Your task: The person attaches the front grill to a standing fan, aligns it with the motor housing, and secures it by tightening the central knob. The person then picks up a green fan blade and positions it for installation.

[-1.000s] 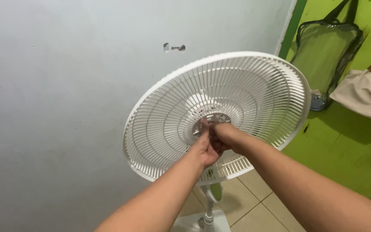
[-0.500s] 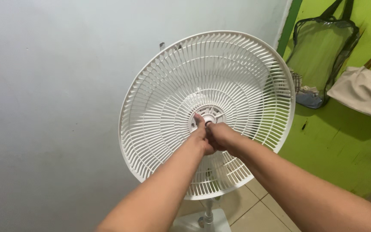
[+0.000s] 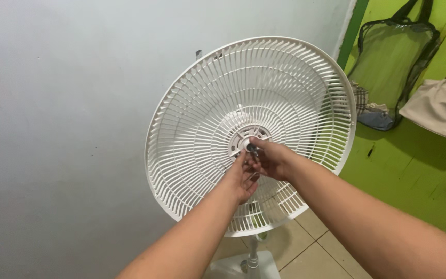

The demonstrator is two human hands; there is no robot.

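Two hands meet at the hub of a white fan grille.

The left hand (image 3: 241, 181) reaches up with fingers loosely curled just below the hub; whether it grips anything cannot be told. The right hand (image 3: 269, 159) pinches the small dark shaft (image 3: 252, 150) at the centre of the rear grille (image 3: 202, 103). Behind stand a grey wall (image 3: 68, 103), a green wall (image 3: 414, 170), a mesh bag (image 3: 388, 67) and a beige bag (image 3: 440, 113).
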